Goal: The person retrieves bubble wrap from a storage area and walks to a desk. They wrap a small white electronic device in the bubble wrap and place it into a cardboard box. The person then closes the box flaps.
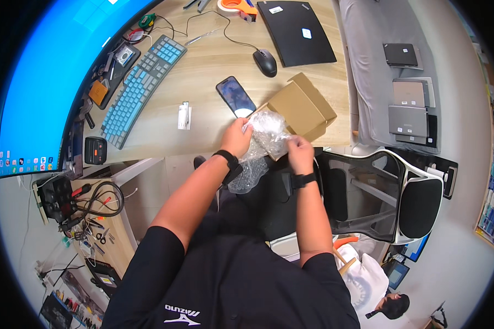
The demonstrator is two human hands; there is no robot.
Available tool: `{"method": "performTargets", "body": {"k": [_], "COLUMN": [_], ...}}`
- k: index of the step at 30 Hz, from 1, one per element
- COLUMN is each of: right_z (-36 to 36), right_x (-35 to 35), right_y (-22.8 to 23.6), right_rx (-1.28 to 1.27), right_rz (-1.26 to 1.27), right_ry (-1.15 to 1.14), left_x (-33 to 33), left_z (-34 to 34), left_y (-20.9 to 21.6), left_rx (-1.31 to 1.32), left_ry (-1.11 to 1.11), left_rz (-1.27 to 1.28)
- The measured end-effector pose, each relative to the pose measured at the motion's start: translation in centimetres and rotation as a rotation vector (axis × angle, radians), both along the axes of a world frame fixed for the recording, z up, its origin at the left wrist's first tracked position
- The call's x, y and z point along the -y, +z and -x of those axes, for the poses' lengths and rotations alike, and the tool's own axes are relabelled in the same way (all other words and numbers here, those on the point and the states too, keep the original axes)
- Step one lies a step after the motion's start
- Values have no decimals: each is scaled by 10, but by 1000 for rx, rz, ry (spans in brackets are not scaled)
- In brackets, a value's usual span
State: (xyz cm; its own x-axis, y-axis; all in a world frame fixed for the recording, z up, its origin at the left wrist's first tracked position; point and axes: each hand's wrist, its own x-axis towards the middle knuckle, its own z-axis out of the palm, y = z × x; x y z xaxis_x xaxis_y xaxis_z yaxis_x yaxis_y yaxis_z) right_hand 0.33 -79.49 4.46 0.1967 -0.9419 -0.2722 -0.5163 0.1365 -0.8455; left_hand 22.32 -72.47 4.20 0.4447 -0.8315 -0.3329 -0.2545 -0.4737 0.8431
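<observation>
Between my hands a clear sheet of bubble wrap (266, 131) is held at the table's front edge, its lower part hanging down past the edge. My left hand (237, 139) pinches it on the left side. My right hand (300, 154) grips its right side with closed fingers. Whether something lies inside the wrap, I cannot tell. Just behind it an open brown cardboard box (307, 107) rests on the table, lid raised, partly covered by the wrap. A smartphone (235, 96) lies beside the box, to the left.
A keyboard (142, 90) and a large monitor (55, 77) are on the left. At the back are a mouse (265, 62), a closed black laptop (296, 33) and an orange tape dispenser (239, 6). An office chair (362, 194) stands right; a seated person (368, 279) is behind it.
</observation>
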Motion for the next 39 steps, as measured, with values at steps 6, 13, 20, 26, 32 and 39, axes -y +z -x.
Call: {"method": "performTargets", "body": {"k": [6, 13, 20, 26, 32, 39], "right_z": [46, 145, 90, -55, -96, -66], "right_x": [5, -33, -71, -211, -366, -474], "right_y": [85, 114, 72, 58, -2, -69], "right_rx": [604, 964, 588, 400, 149, -144], "right_rz": [-68, -194, -507, -968, -1239, -1012], "right_ry": [-202, -358, -194, 528, 1062, 996], "left_x": [7, -43, -253, -375, -505, -801], "left_z": [13, 17, 5, 46, 97, 179], "left_y": [-1, 33, 37, 28, -24, -154], "left_rx": [82, -47, -240, -1009, -554, -1045], "left_ry": [70, 123, -71, 281, 582, 2044], "left_rz": [20, 269, -11, -19, 27, 194]}}
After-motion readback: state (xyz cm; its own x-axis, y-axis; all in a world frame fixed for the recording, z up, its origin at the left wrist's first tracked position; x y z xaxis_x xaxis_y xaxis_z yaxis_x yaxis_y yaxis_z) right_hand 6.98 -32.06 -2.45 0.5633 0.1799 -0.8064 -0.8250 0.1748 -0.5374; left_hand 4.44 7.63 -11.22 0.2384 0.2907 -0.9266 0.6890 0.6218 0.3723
